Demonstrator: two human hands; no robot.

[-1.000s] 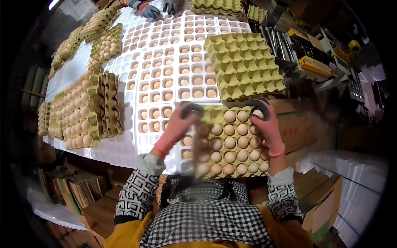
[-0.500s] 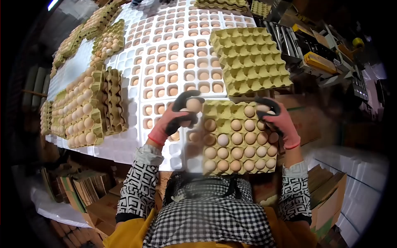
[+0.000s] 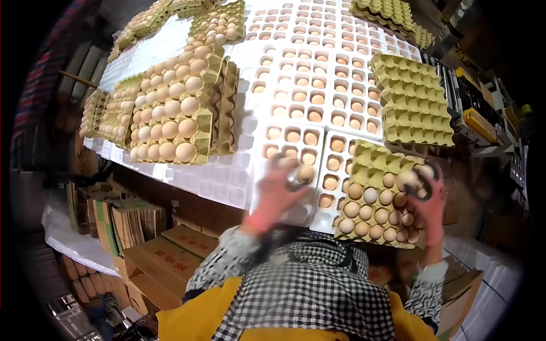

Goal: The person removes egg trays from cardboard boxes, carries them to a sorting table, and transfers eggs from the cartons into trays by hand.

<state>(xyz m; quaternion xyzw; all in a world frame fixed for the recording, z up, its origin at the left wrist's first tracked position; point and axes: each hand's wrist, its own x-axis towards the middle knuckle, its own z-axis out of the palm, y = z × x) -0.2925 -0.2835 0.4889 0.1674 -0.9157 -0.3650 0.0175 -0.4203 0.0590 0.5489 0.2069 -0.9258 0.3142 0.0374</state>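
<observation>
My left hand (image 3: 278, 193), in a pink glove with dark fingertips, is smeared by motion over the white foam tray (image 3: 259, 196). Its fingers curl round an egg (image 3: 306, 173); whether more eggs sit in the palm is hidden. My right hand (image 3: 427, 199), gloved alike, is closed round eggs (image 3: 408, 180) above the right side of a yellow pulp egg tray (image 3: 364, 161). That tray rests partly over the foam tray, its front rows filled with brown eggs (image 3: 361, 229) and several back cups bare.
Stacked pulp trays of eggs (image 3: 170, 108) stand at the left. An upside-down-looking stack of pulp trays (image 3: 415, 102) sits at the right. White foam trays with eggs (image 3: 301, 79) cover the table's middle. Flattened cardboard boxes (image 3: 139, 224) lie below, and machinery (image 3: 475, 113) stands far right.
The view has swung left, so the trays appear further right. My left hand has moved left from the pulp tray's edge over the foam tray; my right hand still holds eggs over the pulp tray.
</observation>
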